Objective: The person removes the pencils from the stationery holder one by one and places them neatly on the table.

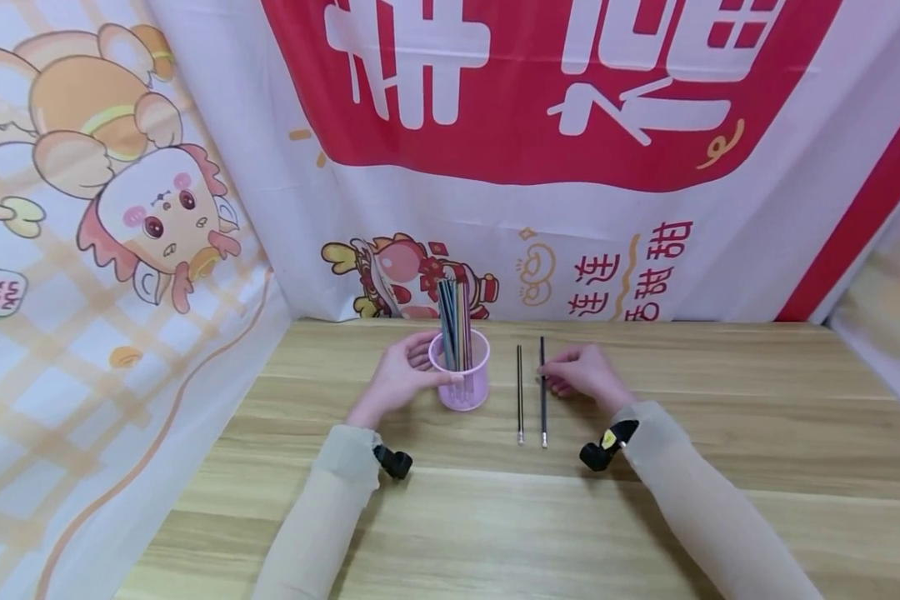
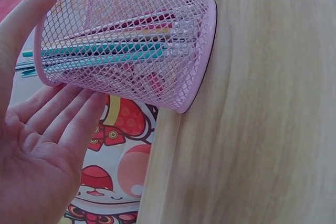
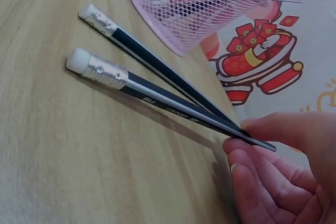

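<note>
My left hand (image 1: 403, 377) holds a pink mesh pencil cup (image 1: 477, 393) near its rim, thumb across the front and fingers behind it. The cup stands upright on the table. Several pencils (image 2: 105, 51) in blue-green, pink and yellowish tones lean inside, their eraser ends down at the bottom. My right hand (image 1: 583, 373) pinches a black-and-silver striped pencil (image 3: 173, 106) between thumb and fingertips, close to the end opposite its white eraser. Just left of it, a second striped pencil (image 1: 520, 396) lies roughly parallel on the table, eraser end toward me.
A wood-grain table (image 1: 480, 525) spans the workspace. Its far edge meets a printed cloth backdrop (image 1: 510, 200) with red and white lettering. Another cloth with cartoon figures (image 1: 120, 358) hangs along the left side. Small black wrist cameras (image 1: 394, 462) sit on both sleeves.
</note>
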Action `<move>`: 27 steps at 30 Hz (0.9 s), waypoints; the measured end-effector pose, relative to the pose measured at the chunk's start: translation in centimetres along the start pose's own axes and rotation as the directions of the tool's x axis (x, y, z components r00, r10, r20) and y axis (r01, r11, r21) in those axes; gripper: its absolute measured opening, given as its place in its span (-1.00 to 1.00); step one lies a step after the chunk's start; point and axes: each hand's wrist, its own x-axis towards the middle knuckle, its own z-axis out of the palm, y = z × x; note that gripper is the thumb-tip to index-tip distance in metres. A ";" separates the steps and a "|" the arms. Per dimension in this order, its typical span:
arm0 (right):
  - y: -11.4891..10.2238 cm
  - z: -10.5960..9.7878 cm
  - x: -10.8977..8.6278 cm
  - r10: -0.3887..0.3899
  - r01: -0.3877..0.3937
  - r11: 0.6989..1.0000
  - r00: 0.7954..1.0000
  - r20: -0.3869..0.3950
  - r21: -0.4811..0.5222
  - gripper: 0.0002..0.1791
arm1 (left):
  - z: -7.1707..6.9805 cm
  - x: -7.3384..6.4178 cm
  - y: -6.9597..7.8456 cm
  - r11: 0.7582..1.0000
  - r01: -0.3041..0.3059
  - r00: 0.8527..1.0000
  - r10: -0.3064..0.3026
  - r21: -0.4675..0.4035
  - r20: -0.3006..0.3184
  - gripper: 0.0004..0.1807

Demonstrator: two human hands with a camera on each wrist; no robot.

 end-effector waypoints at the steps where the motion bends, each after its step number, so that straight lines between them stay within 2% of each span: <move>1: 0.0 0.0 0.0 0.004 -0.004 1.000 1.000 0.001 -0.007 -0.75 | 0.0 0.0 0.0 1.000 -0.001 1.000 0.001 0.002 -0.001 0.00; 16: -0.2 1.2 0.5 0.021 -0.032 0.979 0.998 -0.056 -0.202 -0.82 | 0.1 0.1 0.1 1.000 -0.013 1.000 0.013 0.019 0.001 0.00; 27: -0.3 1.4 0.6 0.016 -0.036 0.974 0.996 -0.093 -0.225 -0.84 | 0.0 0.0 0.4 1.000 -0.002 1.000 0.002 0.020 -0.002 -0.04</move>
